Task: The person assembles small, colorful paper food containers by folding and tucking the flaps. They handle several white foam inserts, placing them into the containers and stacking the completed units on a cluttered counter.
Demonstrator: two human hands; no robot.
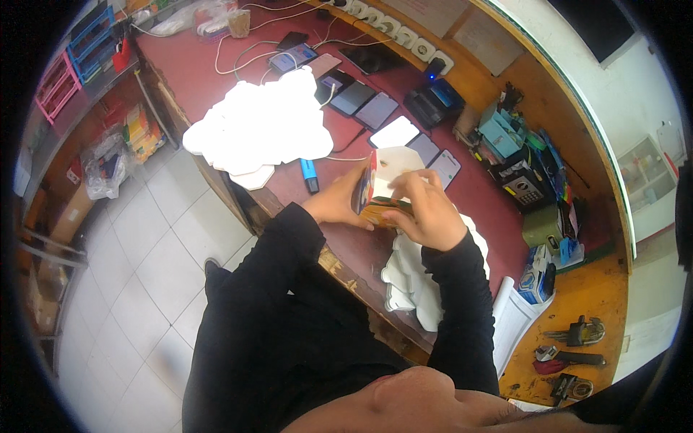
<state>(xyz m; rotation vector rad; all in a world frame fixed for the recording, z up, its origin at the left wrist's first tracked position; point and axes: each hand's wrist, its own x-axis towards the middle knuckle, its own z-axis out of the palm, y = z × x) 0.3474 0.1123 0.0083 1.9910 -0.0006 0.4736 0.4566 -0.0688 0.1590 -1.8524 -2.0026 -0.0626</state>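
Note:
A small paperboard box (393, 160), white inside and printed red and orange outside, is held up over the near edge of the red tabletop. My left hand (338, 198) wraps round its left side. My right hand (434, 215) grips its near right side, with thumb and fingers over the rim. A large pile of white cut-out sheets (260, 123), washed out by light, lies to the left of the box. More white cut-outs (413, 281) lie beneath my right forearm. Beside my left hand rests a blue-capped highlighter (309, 175).
Several phones (377, 110) lie in rows beyond the box, with cables among them. A row of sockets (390, 27) runs along the back. At right stand a black keypad box (521, 187), a paper roll (505, 317) and padlocks (576, 388). Shelves line the left.

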